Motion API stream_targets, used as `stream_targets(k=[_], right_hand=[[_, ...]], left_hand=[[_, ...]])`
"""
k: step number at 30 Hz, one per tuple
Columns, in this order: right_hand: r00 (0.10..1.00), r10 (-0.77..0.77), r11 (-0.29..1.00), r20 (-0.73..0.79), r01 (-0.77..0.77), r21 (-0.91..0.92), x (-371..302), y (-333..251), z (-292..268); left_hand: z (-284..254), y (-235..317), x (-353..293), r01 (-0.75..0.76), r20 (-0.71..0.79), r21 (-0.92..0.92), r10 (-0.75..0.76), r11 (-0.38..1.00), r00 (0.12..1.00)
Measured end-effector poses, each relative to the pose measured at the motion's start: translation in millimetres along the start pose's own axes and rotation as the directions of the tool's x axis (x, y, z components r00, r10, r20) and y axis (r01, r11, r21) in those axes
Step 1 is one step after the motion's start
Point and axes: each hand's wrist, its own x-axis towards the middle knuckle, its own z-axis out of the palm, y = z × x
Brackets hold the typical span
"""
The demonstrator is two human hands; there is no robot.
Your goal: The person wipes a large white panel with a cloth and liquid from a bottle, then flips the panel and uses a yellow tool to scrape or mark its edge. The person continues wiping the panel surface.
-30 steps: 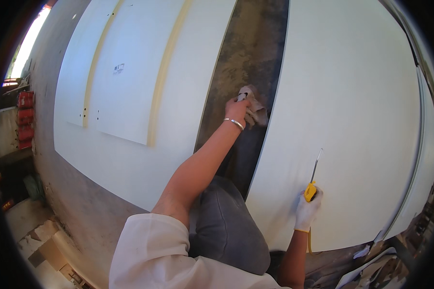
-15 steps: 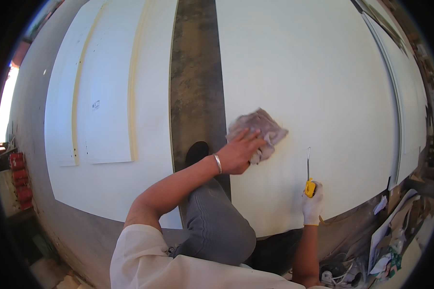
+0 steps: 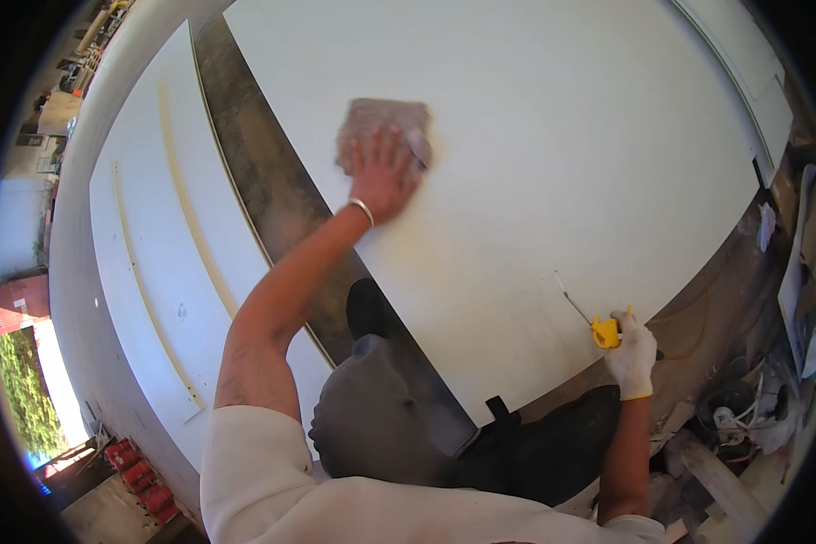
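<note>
My bare left hand [image 3: 385,177], with a silver bracelet at the wrist, presses a greyish-brown rag [image 3: 381,118] onto a large white panel [image 3: 553,136]. Its fingers lie spread over the cloth. Lower right, my right hand [image 3: 633,355] wears a white glove and is closed round a yellow air blow gun [image 3: 606,333]. The gun's thin metal nozzle [image 3: 573,299] points up and left over the panel near its front edge. The glove hides part of the gun's handle.
Left of a dark gap [image 3: 263,172] lies another white panel [image 3: 154,299] with yellowish strips. More panels [image 3: 757,100] lie at the far right. A yellow hose [image 3: 698,340] trails near scraps and a tangle of cords [image 3: 734,417]. Red objects [image 3: 140,480] stand lower left.
My left hand has slid the rag forward and left across the panel. The view has turned, and the blow gun in my right hand now tilts further left.
</note>
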Motion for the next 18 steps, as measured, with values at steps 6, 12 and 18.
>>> stream_targets(k=[6, 12, 18], right_hand=[[0.894, -0.234, 0.972, 0.381, 0.214, 0.095, -10.5, 15.7, -8.1], [0.961, -0.052, 0.998, 0.271, 0.058, -0.014, -48.5, 39.9, -22.1], [0.995, 0.001, 0.997, 0.098, -0.009, 0.081, -62.6, 89.5, -24.2]], left_hand=[[16.0, 90.6, -112.8, -0.76, 0.06, -0.37, 0.83, 0.535, 0.555], [15.8, 33.2, 24.7, -0.11, 0.05, -0.068, 0.114, 0.992, 0.992], [33.3, 239.5, -128.1, -0.75, 0.002, -0.438, 0.834, 0.497, 0.551]])
